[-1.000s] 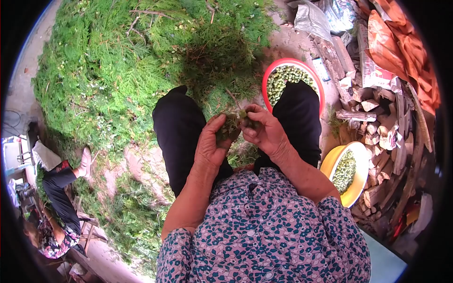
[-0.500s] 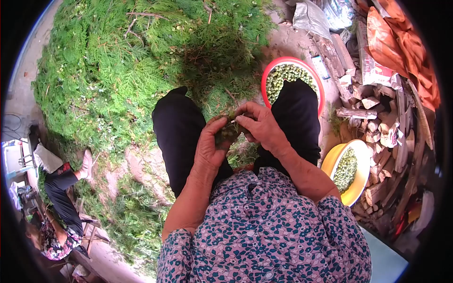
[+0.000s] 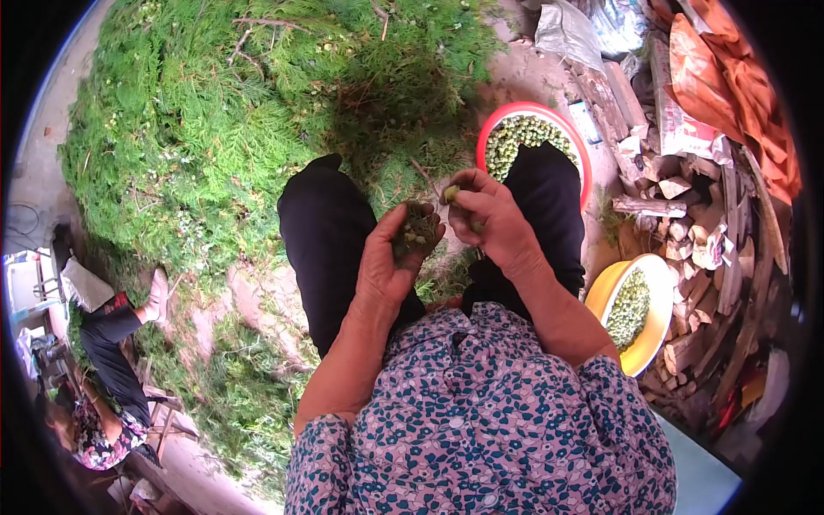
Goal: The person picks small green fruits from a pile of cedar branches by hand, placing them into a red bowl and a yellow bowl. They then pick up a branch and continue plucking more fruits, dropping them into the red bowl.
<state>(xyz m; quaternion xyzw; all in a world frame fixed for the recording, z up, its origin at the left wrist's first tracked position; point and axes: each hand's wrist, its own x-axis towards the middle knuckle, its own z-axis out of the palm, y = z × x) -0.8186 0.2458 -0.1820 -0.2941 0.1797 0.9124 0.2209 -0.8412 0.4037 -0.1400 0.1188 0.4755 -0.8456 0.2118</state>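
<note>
While the left hand (image 3: 393, 256) cups a small green clump (image 3: 416, 233) between the thighs, the right hand (image 3: 496, 221) pinches one green cone (image 3: 451, 194) just beside it. Left grip: half-curled, clump in palm. Right grip: thumb and fingertips closed on the cone; lower fingers curled, can't tell if they hold more. Cone likely light, firm, slightly squashable; fingertip pinch round its middle suits. Clump probably soft, springy, sheds bits, so support from below. Red-rimmed basin (image 3: 585, 176) and yellow basin (image 3: 659, 324) hold similar cones.
</note>
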